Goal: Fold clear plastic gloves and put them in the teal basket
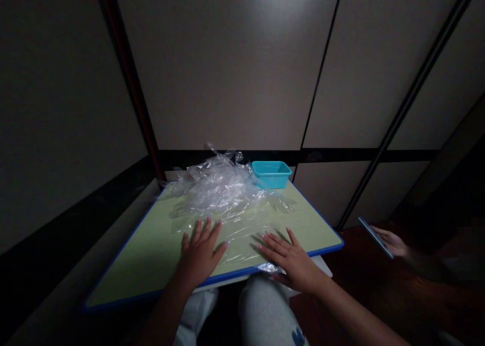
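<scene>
My left hand (200, 252) lies palm down with its fingers spread near the front of the table. Its fingertips are close to a heap of crumpled clear plastic (223, 184). My right hand (290, 260) rests flat at the table's front edge, fingers stretched out. Under and beside it a sheet of clear plastic film (246, 240) lies across the tabletop, and a shiny bit of it hangs over the edge. Whether the film runs beneath my left hand I cannot tell. Neither hand grips anything.
The light green table (144, 265) has a blue rim. A turquoise plastic basket (272, 177) stands at its back right, touching the plastic heap. Wardrobe panels (235, 73) rise behind. At the right, another person's hand (390, 241) holds a phone (375, 236).
</scene>
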Action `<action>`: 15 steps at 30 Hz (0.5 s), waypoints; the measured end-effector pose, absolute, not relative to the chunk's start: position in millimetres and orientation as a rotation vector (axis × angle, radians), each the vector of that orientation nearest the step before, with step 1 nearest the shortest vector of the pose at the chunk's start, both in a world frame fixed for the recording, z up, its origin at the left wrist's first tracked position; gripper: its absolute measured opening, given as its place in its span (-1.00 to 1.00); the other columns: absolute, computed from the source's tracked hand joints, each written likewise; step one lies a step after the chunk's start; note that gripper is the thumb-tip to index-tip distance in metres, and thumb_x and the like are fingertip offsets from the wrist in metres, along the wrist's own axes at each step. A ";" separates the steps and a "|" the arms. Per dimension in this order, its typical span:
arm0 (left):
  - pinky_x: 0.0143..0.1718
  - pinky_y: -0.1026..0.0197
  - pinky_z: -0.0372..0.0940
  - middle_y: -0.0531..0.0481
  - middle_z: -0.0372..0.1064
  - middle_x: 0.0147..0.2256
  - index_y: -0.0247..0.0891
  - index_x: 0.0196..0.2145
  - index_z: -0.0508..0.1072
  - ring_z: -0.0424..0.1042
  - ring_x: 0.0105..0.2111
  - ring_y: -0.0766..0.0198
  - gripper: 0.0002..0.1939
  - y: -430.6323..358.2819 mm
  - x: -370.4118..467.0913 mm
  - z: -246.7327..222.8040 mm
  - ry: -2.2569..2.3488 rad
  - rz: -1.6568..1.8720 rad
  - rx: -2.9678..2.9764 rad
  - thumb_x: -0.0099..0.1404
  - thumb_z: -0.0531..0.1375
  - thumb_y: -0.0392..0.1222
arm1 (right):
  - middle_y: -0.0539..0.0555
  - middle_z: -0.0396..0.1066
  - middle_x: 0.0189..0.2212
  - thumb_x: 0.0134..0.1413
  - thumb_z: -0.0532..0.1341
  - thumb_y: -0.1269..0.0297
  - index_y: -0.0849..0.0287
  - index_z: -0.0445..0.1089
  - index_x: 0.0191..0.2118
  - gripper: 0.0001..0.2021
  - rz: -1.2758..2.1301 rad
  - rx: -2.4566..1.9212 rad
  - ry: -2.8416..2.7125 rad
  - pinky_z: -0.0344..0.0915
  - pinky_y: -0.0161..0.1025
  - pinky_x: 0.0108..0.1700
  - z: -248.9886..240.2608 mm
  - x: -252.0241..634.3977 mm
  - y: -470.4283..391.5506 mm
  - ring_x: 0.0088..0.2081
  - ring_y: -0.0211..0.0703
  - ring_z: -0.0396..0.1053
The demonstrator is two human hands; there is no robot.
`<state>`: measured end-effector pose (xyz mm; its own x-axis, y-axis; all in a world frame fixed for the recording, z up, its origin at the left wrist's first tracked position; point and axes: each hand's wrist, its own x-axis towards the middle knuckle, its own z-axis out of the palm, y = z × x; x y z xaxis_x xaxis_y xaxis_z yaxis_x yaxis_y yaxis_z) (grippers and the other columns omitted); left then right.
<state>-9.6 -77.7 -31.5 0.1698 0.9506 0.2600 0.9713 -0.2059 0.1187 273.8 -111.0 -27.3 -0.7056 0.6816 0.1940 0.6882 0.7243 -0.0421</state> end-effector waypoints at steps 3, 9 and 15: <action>0.09 -0.33 -0.07 -0.18 0.07 0.21 -0.14 0.13 0.26 -0.13 0.24 -0.14 -0.54 -81.3 -19.4 -28.3 -1.772 -0.682 -2.328 0.29 0.02 -0.05 | 0.10 0.00 0.25 0.22 0.05 0.27 -0.04 -0.22 0.31 -0.39 -0.050 -0.940 -2.739 -0.56 0.19 0.21 -37.4 269.8 -117.9 0.27 -0.12 -0.11; -0.08 0.05 0.23 -0.11 0.33 -0.16 -0.22 -0.28 0.41 0.27 -0.09 0.10 -0.86 -111.0 -24.8 -20.9 -1.397 -0.950 -2.601 0.21 0.15 -0.14 | 0.10 0.21 0.14 0.29 -0.05 0.30 -0.01 -0.04 0.26 -0.55 -0.042 -0.838 -2.650 -0.51 0.14 0.24 -46.9 268.9 -118.8 0.22 -0.18 0.04; -0.19 0.11 0.21 -0.03 0.29 -0.24 -0.21 -0.30 0.35 0.25 -0.20 0.13 -0.77 -131.4 7.1 -19.8 -1.433 -0.809 -2.765 0.07 0.29 -0.20 | 0.11 0.33 0.06 0.24 0.06 0.23 0.03 0.31 0.05 -0.71 0.115 -0.817 -2.517 -0.23 0.10 0.23 -31.9 262.1 -115.7 0.15 -0.13 0.17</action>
<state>7.1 -131.4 -19.8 0.4777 0.7835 0.3975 0.7452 -0.6010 0.2889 262.1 -115.7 -31.9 -0.7022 0.5720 0.4240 0.5310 0.8174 -0.2233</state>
